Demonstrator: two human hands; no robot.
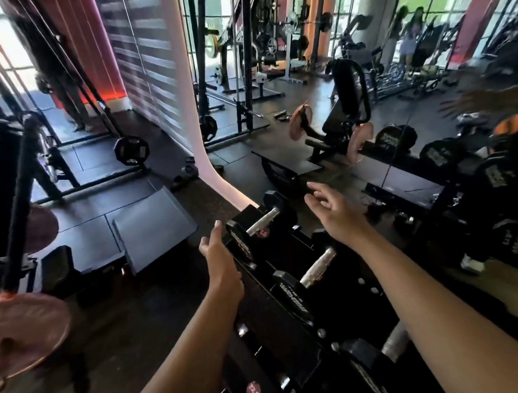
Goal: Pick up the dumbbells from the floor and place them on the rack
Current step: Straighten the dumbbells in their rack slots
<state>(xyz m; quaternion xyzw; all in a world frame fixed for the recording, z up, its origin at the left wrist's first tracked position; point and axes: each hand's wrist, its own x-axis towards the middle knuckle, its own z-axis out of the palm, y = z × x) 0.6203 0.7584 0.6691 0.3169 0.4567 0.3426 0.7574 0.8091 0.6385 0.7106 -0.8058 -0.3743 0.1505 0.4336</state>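
Observation:
A black dumbbell rack (275,320) runs from the bottom centre up toward the middle. Three black dumbbells with silver handles lie on it: a small one (263,221) at the far end, a second (315,266) in the middle, a third (392,343) nearest me. My left hand (222,257) hovers open just left of the far dumbbell's near head, holding nothing. My right hand (331,212) is open above and to the right of that dumbbell, fingers spread, empty. A few small dumbbells (185,172) lie on the floor by the white pillar.
A mirror (396,101) behind the rack reflects more dumbbells and machines. A folded mat (152,224) lies on the floor at left. A plate-loaded machine with pink plates (29,334) stands at the lower left. A squat rack (243,78) stands further back.

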